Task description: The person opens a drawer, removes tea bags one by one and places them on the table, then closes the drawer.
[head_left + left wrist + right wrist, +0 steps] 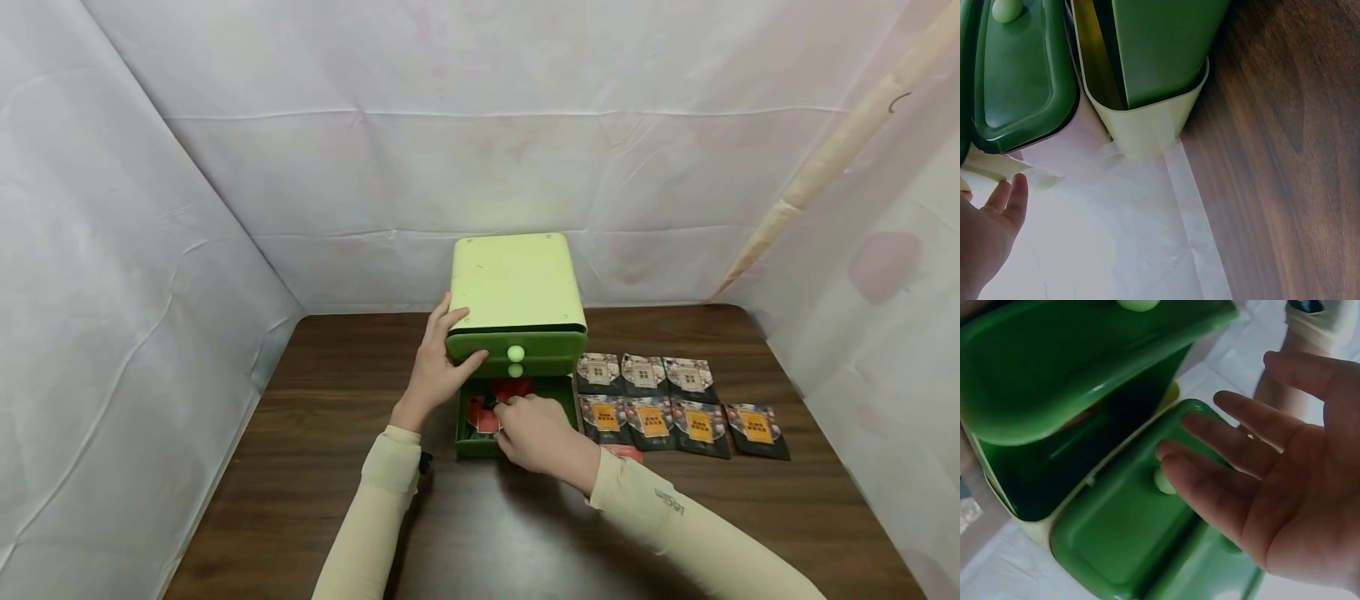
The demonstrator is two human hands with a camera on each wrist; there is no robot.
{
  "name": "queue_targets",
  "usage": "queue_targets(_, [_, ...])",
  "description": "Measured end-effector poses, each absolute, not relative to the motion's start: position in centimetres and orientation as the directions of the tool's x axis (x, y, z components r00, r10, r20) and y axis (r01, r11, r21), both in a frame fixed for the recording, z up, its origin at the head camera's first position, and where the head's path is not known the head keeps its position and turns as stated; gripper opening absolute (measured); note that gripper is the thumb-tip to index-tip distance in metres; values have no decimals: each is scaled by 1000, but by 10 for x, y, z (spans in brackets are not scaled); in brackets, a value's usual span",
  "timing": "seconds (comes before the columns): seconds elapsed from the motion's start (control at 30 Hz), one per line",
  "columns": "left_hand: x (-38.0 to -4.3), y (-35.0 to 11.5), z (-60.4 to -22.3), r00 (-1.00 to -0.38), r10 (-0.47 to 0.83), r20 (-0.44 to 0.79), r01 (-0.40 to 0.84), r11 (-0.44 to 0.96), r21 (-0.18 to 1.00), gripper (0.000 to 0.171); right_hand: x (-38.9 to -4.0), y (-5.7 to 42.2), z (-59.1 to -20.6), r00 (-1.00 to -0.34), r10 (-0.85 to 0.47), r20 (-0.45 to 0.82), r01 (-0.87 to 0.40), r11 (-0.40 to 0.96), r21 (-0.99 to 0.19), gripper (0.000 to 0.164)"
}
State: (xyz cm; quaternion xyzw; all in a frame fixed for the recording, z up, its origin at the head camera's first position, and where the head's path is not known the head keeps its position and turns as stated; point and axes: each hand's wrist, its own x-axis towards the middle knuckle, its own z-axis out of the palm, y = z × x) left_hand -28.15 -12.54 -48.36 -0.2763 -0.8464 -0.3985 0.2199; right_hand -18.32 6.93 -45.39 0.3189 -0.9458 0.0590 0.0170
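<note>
A pale-green box (517,283) with green drawers stands on the table, its bottom drawer (463,448) pulled out. My left hand (441,362) rests against the box's left side, fingers extended and thumb reaching over the front edge. In the left wrist view only a few of its straight fingers (1017,200) show. My right hand (536,433) is over the open drawer. Red and black packets (486,421) lie inside it, close to the fingertips. In the right wrist view the palm and slightly bent fingers (1210,487) appear with nothing in them, in front of the drawer fronts (1129,544).
Right of the drawer, several dark packets with white labels (643,375) form a back row. Several with orange labels (651,421) lie in a front row. A red item (626,452) shows partly behind the right wrist. Pale cloth walls (495,167) enclose the wooden table (337,400).
</note>
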Motion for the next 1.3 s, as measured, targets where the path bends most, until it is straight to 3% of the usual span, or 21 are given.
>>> queue_targets(0.17, [-282,-122,-483,-749,291,596,646,521,558,71,-199,67,-465,-832,-552,-43,-546,831,-104,34])
queue_targets(0.33, [-282,-120,-484,-749,291,595,647,511,565,71,-211,64,-474,-856,-478,-198,-461,878,-126,49])
queue_targets(0.47, [-283,-119,-485,-749,293,594,649,503,571,71,-220,63,-483,-860,-443,-253,-425,896,-125,58])
queue_targets(0.77, [-285,-113,-484,-736,301,607,666,487,565,72,-235,65,-502,-863,-433,-262,-402,901,-166,65])
queue_targets(1.0, [-286,-111,-485,-736,309,602,666,488,564,71,-244,69,-524,-878,-399,-263,-364,915,-173,56])
queue_targets(1.3, [-281,-124,-485,-739,274,615,658,490,572,71,-246,59,-534,-837,-532,-129,-515,845,-143,45])
